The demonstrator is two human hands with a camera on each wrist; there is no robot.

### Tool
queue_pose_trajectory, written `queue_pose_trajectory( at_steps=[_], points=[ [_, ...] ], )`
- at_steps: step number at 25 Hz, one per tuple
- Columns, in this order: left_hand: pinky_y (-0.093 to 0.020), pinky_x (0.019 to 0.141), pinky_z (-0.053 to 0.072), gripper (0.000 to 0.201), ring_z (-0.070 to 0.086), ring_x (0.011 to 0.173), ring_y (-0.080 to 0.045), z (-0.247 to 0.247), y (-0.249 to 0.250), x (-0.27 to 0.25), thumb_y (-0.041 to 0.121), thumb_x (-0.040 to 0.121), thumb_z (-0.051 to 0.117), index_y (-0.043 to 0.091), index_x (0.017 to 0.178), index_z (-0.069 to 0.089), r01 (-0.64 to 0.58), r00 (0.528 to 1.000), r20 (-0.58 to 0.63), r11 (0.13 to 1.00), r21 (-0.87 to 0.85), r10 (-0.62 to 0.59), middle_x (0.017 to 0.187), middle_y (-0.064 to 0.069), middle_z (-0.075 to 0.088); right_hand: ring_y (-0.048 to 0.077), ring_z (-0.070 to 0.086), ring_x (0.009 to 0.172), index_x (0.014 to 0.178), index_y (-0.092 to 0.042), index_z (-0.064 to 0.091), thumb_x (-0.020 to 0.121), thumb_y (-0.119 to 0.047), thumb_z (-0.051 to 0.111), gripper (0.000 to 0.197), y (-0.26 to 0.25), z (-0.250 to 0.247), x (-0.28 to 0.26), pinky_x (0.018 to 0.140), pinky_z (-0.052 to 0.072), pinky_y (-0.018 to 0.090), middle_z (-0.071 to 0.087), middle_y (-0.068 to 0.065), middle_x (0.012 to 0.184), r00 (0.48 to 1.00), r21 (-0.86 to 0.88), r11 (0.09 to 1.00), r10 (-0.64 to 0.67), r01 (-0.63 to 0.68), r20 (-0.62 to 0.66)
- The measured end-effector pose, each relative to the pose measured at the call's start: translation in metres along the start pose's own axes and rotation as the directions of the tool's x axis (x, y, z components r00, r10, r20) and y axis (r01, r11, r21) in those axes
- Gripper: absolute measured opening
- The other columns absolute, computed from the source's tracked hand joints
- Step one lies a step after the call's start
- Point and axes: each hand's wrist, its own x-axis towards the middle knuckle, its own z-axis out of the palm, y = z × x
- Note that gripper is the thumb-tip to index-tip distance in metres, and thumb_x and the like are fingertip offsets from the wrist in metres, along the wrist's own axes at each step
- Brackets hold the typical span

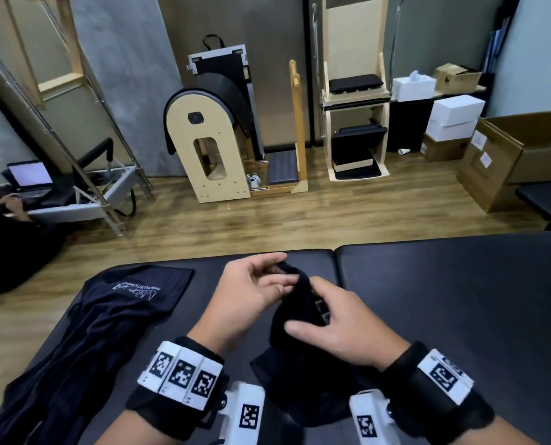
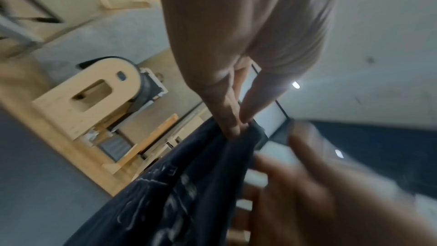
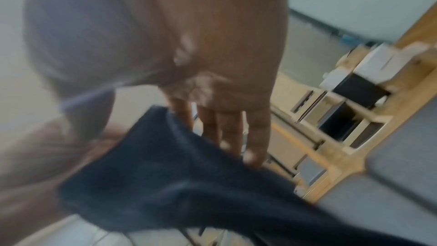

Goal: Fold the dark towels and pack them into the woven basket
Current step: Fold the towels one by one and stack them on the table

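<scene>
Left hand [image 1: 251, 293] pinching dark towel [image 1: 295, 319], right hand [image 1: 338, 326] gripping it

L hand [image 2: 227, 89] pinches dark towel [image 2: 179, 184] edge; R hand [image 2: 331, 194] blurred.

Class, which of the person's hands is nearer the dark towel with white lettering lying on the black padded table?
Left. The left hand is just right of the dark lettered towel; the right hand is farther right.

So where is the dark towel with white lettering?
In the head view, the dark towel with white lettering lies unfolded on the black padded table, beside the left hand.
</scene>
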Motion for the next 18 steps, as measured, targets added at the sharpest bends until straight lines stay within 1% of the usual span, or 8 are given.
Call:
queue_pose_trajectory(
  at_steps=[3,5,8,10,11,12,15,18],
  points=[
    [-0.029,0.086,0.058,0.046,0.075,0.087,-0.015,0.006,0.001,0.006,-0.021,0.086,0.05,0.011,0.113,0.069,-0.045,0.999,0.021,0.97,0.239,0.041,0.089,-0.009,0.078,0.006,0.067,0.081,0.091,-0.028,0.062,0.071,-0.061,0.063,0.039,-0.009,0.013,0.016,0.077,0.056,0.038,0.072,-0.01,0.083,0.979,0.083,0.996,0.058,-0.042,-0.197],
    [-0.03,0.088,0.058,0.049,0.075,0.085,-0.011,-0.001,0.003,0.011,-0.018,0.082,0.052,0.023,0.101,0.073,-0.147,0.989,0.067,0.917,0.371,0.131,0.084,-0.001,0.078,0.009,0.068,0.076,0.089,-0.027,0.065,0.071,-0.048,0.065,0.027,-0.006,0.01,0.023,0.076,0.057,0.038,0.073,-0.008,0.078,0.963,0.141,0.987,0.107,-0.073,-0.246],
    [-0.022,0.077,0.057,0.041,0.07,0.077,-0.003,-0.002,0.007,0.017,-0.003,0.073,0.054,0.024,0.094,0.076,-0.396,0.917,0.286,0.699,0.595,0.276,0.085,0.01,0.073,0.012,0.063,0.075,0.083,-0.03,0.064,0.077,-0.03,0.063,0.005,-0.006,-0.005,0.024,0.071,0.052,0.031,0.069,-0.008,0.071,0.965,-0.039,0.994,0.092,-0.104,-0.246],
    [-0.027,0.072,0.054,0.023,0.062,0.078,-0.008,0.001,0.006,0.022,0.019,0.071,0.057,0.026,0.087,0.072,-0.45,0.892,0.4,0.499,0.741,0.21,0.083,0.01,0.065,0.012,0.065,0.083,0.083,-0.035,0.067,0.079,-0.023,0.057,0.016,-0.009,-0.016,0.025,0.076,0.053,0.029,0.071,-0.011,0.075,0.977,-0.156,0.982,0.075,-0.108,-0.2],
    [-0.028,0.072,0.052,0.012,0.058,0.08,-0.011,0.002,0.004,0.025,0.025,0.072,0.061,0.025,0.081,0.068,-0.436,0.897,0.409,0.481,0.761,0.166,0.084,0.008,0.059,0.01,0.066,0.086,0.085,-0.035,0.069,0.08,-0.02,0.056,0.021,-0.01,-0.021,0.025,0.079,0.054,0.029,0.072,-0.013,0.078,0.983,-0.18,0.978,0.072,-0.103,-0.169],
    [-0.029,0.073,0.05,0.003,0.056,0.081,-0.011,0.0,0.001,0.028,0.026,0.072,0.067,0.024,0.073,0.065,-0.424,0.895,0.428,0.538,0.728,0.126,0.086,0.007,0.056,0.009,0.066,0.088,0.086,-0.036,0.07,0.081,-0.019,0.055,0.023,-0.01,-0.025,0.026,0.081,0.054,0.028,0.073,-0.014,0.081,0.987,-0.206,0.974,0.067,-0.097,-0.148],
    [-0.025,0.074,0.047,0.029,0.061,0.078,-0.009,-0.012,-0.01,0.043,0.009,0.071,0.074,0.024,0.057,0.054,-0.324,0.869,0.492,0.808,0.493,0.048,0.089,0.002,0.064,0.012,0.061,0.093,0.086,-0.044,0.063,0.087,-0.025,0.056,0.02,-0.002,-0.04,0.023,0.085,0.051,0.031,0.07,-0.018,0.084,0.992,-0.336,0.936,0.077,-0.105,-0.096],
    [-0.028,0.061,0.04,0.03,0.049,0.06,-0.011,-0.029,-0.01,0.054,0.013,0.073,0.074,0.017,0.059,0.048,-0.277,0.842,0.537,0.813,0.512,-0.052,0.066,-0.002,0.058,0.009,0.053,0.09,0.098,-0.038,0.064,0.093,-0.034,0.058,0.009,0.006,-0.056,0.021,0.087,0.05,0.032,0.065,-0.019,0.083,0.993,-0.477,0.872,0.116,-0.112,-0.021]
  ],
)
